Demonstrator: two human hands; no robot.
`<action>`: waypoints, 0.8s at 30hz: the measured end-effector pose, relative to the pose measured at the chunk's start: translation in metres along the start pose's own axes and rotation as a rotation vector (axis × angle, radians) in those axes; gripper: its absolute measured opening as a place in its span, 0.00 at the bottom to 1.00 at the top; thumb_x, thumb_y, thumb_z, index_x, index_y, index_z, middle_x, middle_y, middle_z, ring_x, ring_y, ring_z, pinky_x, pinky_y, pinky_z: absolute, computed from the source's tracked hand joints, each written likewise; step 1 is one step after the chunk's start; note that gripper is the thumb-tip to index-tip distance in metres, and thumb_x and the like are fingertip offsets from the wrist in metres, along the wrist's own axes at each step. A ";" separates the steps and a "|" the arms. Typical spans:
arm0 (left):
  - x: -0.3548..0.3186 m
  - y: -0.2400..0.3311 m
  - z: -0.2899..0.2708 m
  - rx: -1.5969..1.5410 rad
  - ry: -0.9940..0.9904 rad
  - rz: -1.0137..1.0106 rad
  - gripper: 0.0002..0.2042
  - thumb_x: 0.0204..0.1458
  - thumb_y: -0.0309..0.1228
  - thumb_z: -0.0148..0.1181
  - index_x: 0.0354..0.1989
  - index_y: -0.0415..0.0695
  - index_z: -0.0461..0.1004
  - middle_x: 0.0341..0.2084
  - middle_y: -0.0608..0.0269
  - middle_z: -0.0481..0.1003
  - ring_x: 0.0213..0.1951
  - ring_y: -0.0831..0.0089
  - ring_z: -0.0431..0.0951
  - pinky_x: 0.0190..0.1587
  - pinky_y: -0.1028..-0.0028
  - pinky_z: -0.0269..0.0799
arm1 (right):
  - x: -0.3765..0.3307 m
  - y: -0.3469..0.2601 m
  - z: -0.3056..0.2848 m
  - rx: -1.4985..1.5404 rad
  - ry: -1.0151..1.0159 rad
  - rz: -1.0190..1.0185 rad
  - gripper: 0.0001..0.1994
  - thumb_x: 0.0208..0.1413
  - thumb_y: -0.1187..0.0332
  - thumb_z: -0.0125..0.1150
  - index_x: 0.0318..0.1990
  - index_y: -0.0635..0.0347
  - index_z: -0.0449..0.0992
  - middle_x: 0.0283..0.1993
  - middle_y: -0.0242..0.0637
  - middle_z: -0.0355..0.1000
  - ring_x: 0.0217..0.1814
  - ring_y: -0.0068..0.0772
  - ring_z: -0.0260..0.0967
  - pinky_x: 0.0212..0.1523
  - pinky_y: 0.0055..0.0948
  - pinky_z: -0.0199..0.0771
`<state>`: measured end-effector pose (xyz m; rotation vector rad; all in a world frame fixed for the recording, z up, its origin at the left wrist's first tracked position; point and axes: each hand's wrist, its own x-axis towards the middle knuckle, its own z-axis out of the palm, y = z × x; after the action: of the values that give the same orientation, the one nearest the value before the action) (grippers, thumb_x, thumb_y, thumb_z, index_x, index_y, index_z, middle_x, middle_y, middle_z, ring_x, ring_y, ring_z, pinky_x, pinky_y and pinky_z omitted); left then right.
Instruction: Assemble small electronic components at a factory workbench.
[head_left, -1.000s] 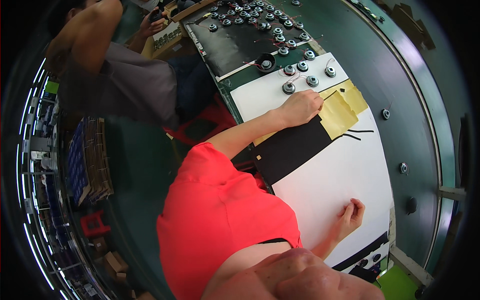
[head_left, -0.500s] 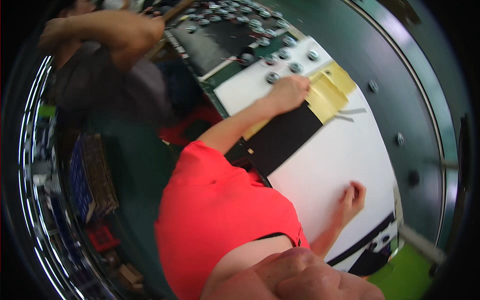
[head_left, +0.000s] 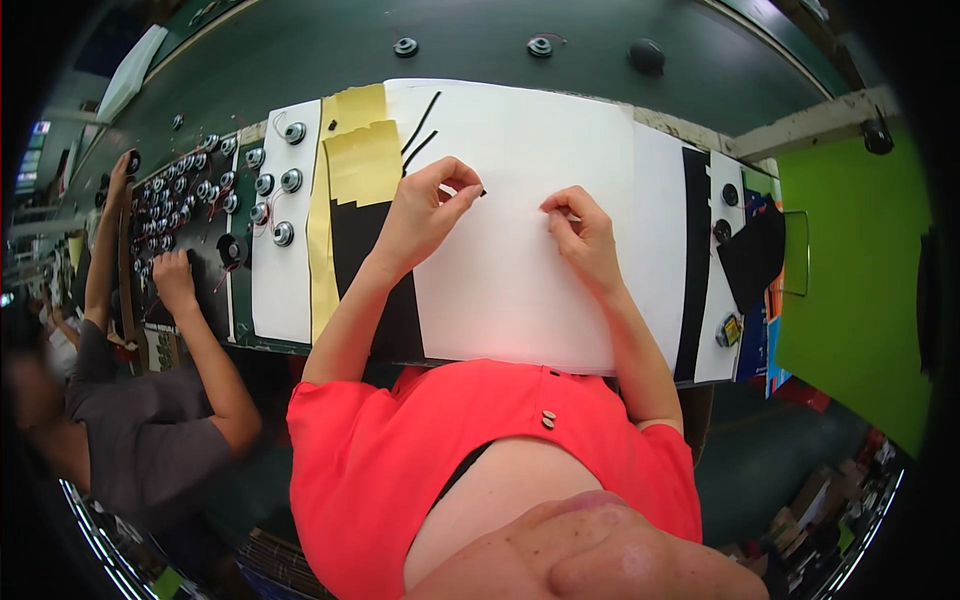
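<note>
My left hand [head_left: 430, 215] pinches a small black piece [head_left: 484, 192] between thumb and forefinger, over the white sheet [head_left: 520, 300]. To its right, my right hand [head_left: 585, 240] is held with thumb and fingers together above the same sheet; whether anything is in them I cannot make out. Beside my left wrist lie a black sheet [head_left: 362, 235] and a creased yellow backing paper [head_left: 362, 160], its lower edge stepped where it meets the black. Two thin black strips [head_left: 425, 115] rest on the white sheet just beyond my left hand.
Several small round speakers [head_left: 291, 180] with wires stand on a white board and the dark table at left, where a co-worker's hand [head_left: 176, 280] rests. A dark band [head_left: 694, 260], a black cloth-like piece [head_left: 755, 255] and a green panel [head_left: 850, 280] are at right.
My left hand has come away from the yellow backing paper and now holds a small black piece over the white sheet. My right hand has come nearer to it. The view has turned.
</note>
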<state>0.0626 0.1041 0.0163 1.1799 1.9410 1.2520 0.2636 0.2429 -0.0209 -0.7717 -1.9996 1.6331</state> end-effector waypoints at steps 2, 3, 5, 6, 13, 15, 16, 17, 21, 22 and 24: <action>0.003 -0.004 0.010 -0.020 -0.032 -0.023 0.05 0.58 0.25 0.62 0.38 0.36 0.77 0.31 0.62 0.81 0.34 0.75 0.81 0.38 0.75 0.77 | -0.002 0.002 0.000 -0.010 0.005 -0.001 0.05 0.60 0.83 0.53 0.39 0.68 0.75 0.40 0.36 0.72 0.38 0.25 0.73 0.38 0.24 0.74; 0.005 -0.005 0.013 -0.039 -0.045 -0.050 0.05 0.58 0.26 0.62 0.38 0.36 0.77 0.31 0.62 0.81 0.35 0.75 0.81 0.39 0.74 0.77 | -0.001 0.002 -0.001 -0.022 -0.007 -0.011 0.05 0.60 0.83 0.53 0.39 0.68 0.75 0.40 0.36 0.72 0.38 0.26 0.73 0.38 0.24 0.74; 0.005 -0.010 0.018 -0.046 -0.054 -0.086 0.05 0.58 0.26 0.62 0.38 0.36 0.78 0.30 0.62 0.81 0.34 0.76 0.80 0.39 0.75 0.77 | -0.002 0.002 -0.002 -0.027 0.000 -0.016 0.05 0.59 0.83 0.53 0.39 0.68 0.75 0.40 0.37 0.71 0.38 0.26 0.73 0.38 0.24 0.74; 0.007 -0.012 0.020 -0.055 -0.061 -0.117 0.05 0.58 0.26 0.62 0.38 0.36 0.78 0.29 0.63 0.80 0.34 0.77 0.80 0.40 0.75 0.76 | -0.002 0.003 -0.003 -0.036 0.007 -0.025 0.05 0.59 0.83 0.54 0.39 0.68 0.75 0.40 0.37 0.71 0.38 0.26 0.73 0.38 0.24 0.74; 0.009 -0.023 0.025 -0.060 -0.051 -0.106 0.05 0.60 0.28 0.62 0.39 0.39 0.77 0.28 0.71 0.76 0.31 0.85 0.73 0.36 0.82 0.70 | 0.001 0.012 -0.001 -0.098 0.089 -0.093 0.05 0.58 0.79 0.56 0.40 0.65 0.76 0.37 0.38 0.72 0.33 0.28 0.71 0.35 0.28 0.72; 0.008 -0.022 0.026 -0.121 0.006 -0.157 0.06 0.59 0.27 0.62 0.39 0.37 0.77 0.29 0.69 0.78 0.32 0.82 0.75 0.38 0.80 0.72 | 0.001 0.009 -0.001 -0.081 0.025 -0.049 0.05 0.62 0.80 0.55 0.42 0.65 0.76 0.40 0.36 0.74 0.40 0.23 0.73 0.41 0.23 0.75; 0.008 -0.023 0.027 -0.127 -0.017 -0.145 0.06 0.59 0.27 0.62 0.39 0.37 0.77 0.29 0.69 0.78 0.32 0.82 0.75 0.38 0.80 0.72 | 0.001 0.011 0.000 -0.076 0.053 -0.081 0.05 0.63 0.78 0.55 0.43 0.65 0.76 0.37 0.35 0.74 0.37 0.21 0.72 0.39 0.22 0.75; 0.009 -0.024 0.028 -0.133 -0.011 -0.158 0.06 0.59 0.27 0.62 0.39 0.38 0.77 0.29 0.69 0.78 0.32 0.82 0.75 0.38 0.81 0.71 | 0.002 0.010 -0.001 -0.084 0.076 -0.076 0.05 0.63 0.78 0.55 0.43 0.65 0.76 0.37 0.35 0.74 0.37 0.21 0.72 0.39 0.22 0.75; 0.008 -0.025 0.028 -0.161 0.001 -0.178 0.05 0.60 0.28 0.62 0.39 0.39 0.77 0.30 0.71 0.78 0.31 0.84 0.74 0.37 0.81 0.71 | 0.001 0.007 -0.002 0.019 0.024 -0.009 0.06 0.67 0.76 0.52 0.46 0.64 0.75 0.32 0.32 0.73 0.30 0.17 0.69 0.33 0.21 0.72; 0.008 -0.024 0.029 -0.158 0.009 -0.184 0.05 0.60 0.28 0.62 0.40 0.39 0.77 0.29 0.71 0.77 0.32 0.84 0.74 0.37 0.82 0.71 | 0.000 0.006 -0.002 0.044 0.020 -0.005 0.06 0.68 0.75 0.51 0.46 0.63 0.75 0.30 0.31 0.73 0.27 0.16 0.68 0.31 0.20 0.71; 0.010 -0.023 0.029 -0.160 -0.001 -0.180 0.05 0.61 0.28 0.62 0.40 0.39 0.77 0.29 0.71 0.77 0.32 0.84 0.74 0.37 0.82 0.71 | 0.000 0.002 -0.003 0.082 0.028 0.028 0.06 0.67 0.75 0.50 0.45 0.64 0.74 0.28 0.32 0.73 0.25 0.19 0.68 0.29 0.22 0.70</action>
<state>0.0724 0.1208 -0.0162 0.9047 1.8620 1.2835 0.2657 0.2450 -0.0220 -0.7910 -1.8986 1.6989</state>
